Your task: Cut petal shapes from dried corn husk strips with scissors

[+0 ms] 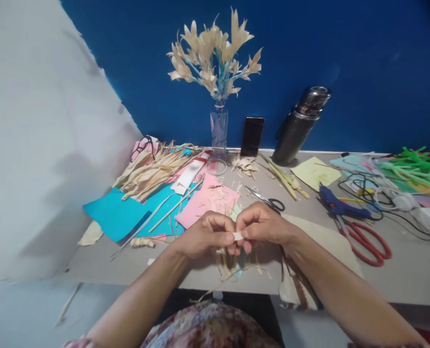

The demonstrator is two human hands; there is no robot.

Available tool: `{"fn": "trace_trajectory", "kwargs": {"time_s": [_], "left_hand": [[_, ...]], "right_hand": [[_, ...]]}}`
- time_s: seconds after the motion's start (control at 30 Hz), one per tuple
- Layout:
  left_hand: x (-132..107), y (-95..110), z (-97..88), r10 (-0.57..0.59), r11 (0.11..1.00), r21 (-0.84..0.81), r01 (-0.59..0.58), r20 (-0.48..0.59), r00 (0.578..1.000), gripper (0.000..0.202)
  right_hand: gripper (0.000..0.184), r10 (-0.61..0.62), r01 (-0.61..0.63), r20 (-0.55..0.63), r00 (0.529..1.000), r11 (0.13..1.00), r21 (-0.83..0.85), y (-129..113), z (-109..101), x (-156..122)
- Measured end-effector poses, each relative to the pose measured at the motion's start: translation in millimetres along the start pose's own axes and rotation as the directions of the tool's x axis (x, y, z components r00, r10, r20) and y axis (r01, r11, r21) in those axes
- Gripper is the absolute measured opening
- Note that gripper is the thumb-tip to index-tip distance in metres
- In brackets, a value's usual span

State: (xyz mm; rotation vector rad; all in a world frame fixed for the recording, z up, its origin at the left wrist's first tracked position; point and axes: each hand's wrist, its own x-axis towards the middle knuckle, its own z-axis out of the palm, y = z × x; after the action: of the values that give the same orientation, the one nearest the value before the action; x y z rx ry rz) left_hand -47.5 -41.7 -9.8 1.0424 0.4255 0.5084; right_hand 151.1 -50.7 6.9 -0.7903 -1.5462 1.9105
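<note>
My left hand [209, 234] and my right hand [260, 224] meet over the front part of the table. Between their thumbs and fingers they pinch a small pale strip [238, 236], which looks like a bit of dried husk. The fingertips of both hands are closed on it. Beneath the hands lie thin husk shreds [224, 263]. Pink paper [191, 212] with scraps on it lies just beyond my left hand. Small scissors [267, 199] with black handles rest beyond my right hand.
Husk flowers [215, 46] stand in a clear bottle [219, 128] by the blue wall. A phone [252, 137] and a dark flask [298, 130] lean nearby. Dried husks [160, 169] and blue paper [117, 212] lie left; a glue gun [340, 205] and red-handled scissors [372, 244] lie right.
</note>
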Motion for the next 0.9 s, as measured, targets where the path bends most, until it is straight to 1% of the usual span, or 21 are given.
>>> {"fn": "trace_trajectory", "kwargs": {"time_s": [0.07, 0.1, 0.17, 0.23, 0.33, 0.4, 0.47, 0.5, 0.53, 0.57, 0.63, 0.67, 0.77, 0.83, 0.9], "left_hand": [[-0.4, -2.2, 0.9, 0.041, 0.997, -0.072, -0.035, 0.090, 0.995, 0.024], [-0.3, -3.1, 1.7, 0.065, 0.993, -0.109, -0.052, 0.117, 0.991, 0.023], [0.6, -5.3, 3.9, 0.117, 0.980, -0.173, -0.095, 0.126, 0.985, 0.022], [1.6, -8.1, 7.2, 0.164, 0.967, -0.214, -0.141, 0.093, 0.982, 0.020], [1.3, -11.0, 13.5, 0.218, 0.943, -0.269, -0.197, 0.049, 0.975, 0.022], [-0.4, -10.3, 17.5, 0.263, 0.902, -0.344, -0.261, -0.041, 0.964, 0.028], [-2.6, -7.4, 20.4, 0.293, 0.852, -0.397, -0.341, -0.177, 0.939, 0.034], [-3.5, -5.7, 21.4, 0.295, 0.843, -0.389, -0.370, -0.240, 0.925, 0.036], [-4.3, -4.1, 22.1, 0.287, 0.856, -0.352, -0.379, -0.285, 0.914, 0.037], [-5.0, -2.7, 22.7, 0.274, 0.884, -0.292, -0.365, -0.308, 0.911, 0.035], [-6.3, -0.6, 23.8, 0.227, 0.947, -0.143, -0.286, -0.328, 0.917, 0.033], [-7.1, 0.3, 24.2, 0.205, 0.968, -0.070, -0.241, -0.335, 0.920, 0.032], [-10.5, 4.0, 24.7, 0.171, 0.985, 0.098, -0.145, -0.358, 0.918, 0.028], [-12.6, 6.8, 24.0, 0.160, 0.983, 0.148, -0.112, -0.366, 0.917, 0.023], [-13.6, 8.7, 22.7, 0.149, 0.982, 0.164, -0.094, -0.368, 0.918, 0.017]], "right_hand": [[0.015, -0.017, 0.009, 0.091, 0.996, 0.996, 0.094, 3.3, -2.1, -0.2], [0.017, -0.036, 0.018, 0.120, 0.992, 0.988, 0.154, 6.0, -2.8, 0.7], [0.020, -0.081, 0.041, 0.143, 0.986, 0.963, 0.265, 12.2, -3.4, 3.8], [0.023, -0.110, 0.064, 0.127, 0.986, 0.945, 0.319, 17.2, -3.3, 6.9], [0.025, -0.140, 0.093, 0.117, 0.983, 0.938, 0.334, 19.6, -4.2, 8.0], [0.026, -0.201, 0.167, 0.057, 0.978, 0.916, 0.364, 18.0, -6.3, 6.0], [0.028, -0.255, 0.253, -0.044, 0.966, 0.889, 0.382, 15.3, -8.8, 3.4], [0.029, -0.253, 0.266, -0.083, 0.964, 0.891, 0.368, 14.2, -9.5, 2.4], [0.031, -0.233, 0.255, -0.105, 0.967, 0.906, 0.337, 13.5, -9.4, 1.8], [0.038, -0.204, 0.227, -0.107, 0.973, 0.929, 0.292, 13.1, -8.4, 1.7], [0.050, -0.162, 0.180, -0.110, 0.981, 0.967, 0.181, 13.3, -3.6, 2.6], [0.050, -0.160, 0.175, -0.120, 0.980, 0.977, 0.126, 13.5, -0.3, 3.3], [0.036, -0.170, 0.173, -0.184, 0.968, 0.985, 0.005, 13.0, 8.7, 5.1], [0.029, -0.163, 0.160, -0.227, 0.960, 0.987, -0.032, 11.7, 11.3, 5.3], [0.026, -0.144, 0.136, -0.241, 0.960, 0.989, -0.051, 10.3, 10.9, 4.9]]}}
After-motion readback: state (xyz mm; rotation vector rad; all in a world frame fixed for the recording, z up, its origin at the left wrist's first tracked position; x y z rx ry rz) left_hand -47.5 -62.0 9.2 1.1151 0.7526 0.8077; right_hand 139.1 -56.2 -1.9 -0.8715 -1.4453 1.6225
